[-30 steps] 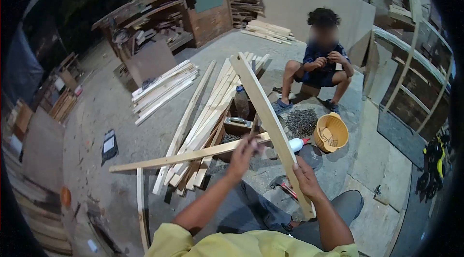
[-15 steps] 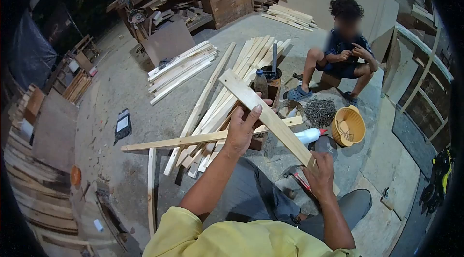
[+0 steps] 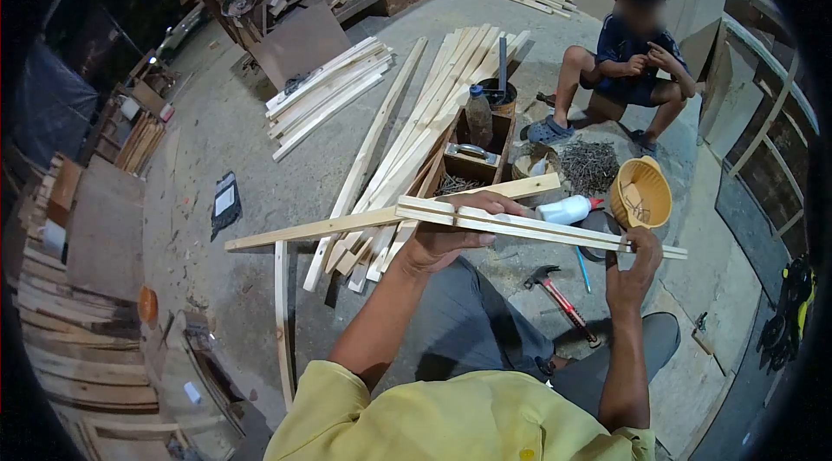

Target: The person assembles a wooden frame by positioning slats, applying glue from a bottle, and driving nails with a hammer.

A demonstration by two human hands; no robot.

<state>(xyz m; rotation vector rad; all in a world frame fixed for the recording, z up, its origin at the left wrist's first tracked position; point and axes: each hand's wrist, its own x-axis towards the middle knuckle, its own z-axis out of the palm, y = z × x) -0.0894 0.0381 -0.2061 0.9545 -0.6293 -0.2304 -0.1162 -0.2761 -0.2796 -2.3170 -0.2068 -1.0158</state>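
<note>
My left hand [image 3: 446,240] is wrapped round the left part of a pale wooden slat [image 3: 546,231], which is turned edge-on and shows a dark line along its edge. Near the slat's right end, my right hand [image 3: 635,275] grips it between thumb and fingers. The slat hangs over my lap, almost level and dipping to the right. Beneath it on the floor lie a red-handled hammer [image 3: 568,307] and a thin blue stick [image 3: 584,270]. A white bottle with a red tip [image 3: 565,210] lies just beyond the slat.
A long wood strip [image 3: 325,230] lies across a stack of strips [image 3: 425,136]. A wooden box [image 3: 498,168] holds a bottle [image 3: 478,119] and nails. Beyond are a nail pile [image 3: 589,165], a yellow basket [image 3: 643,179] and a seated person [image 3: 637,62]. A black packet [image 3: 224,204] lies left.
The slat has turned from showing its broad face diagonally to edge-on and nearly level. My right hand has moved up and right, and the hammer shows fully now.
</note>
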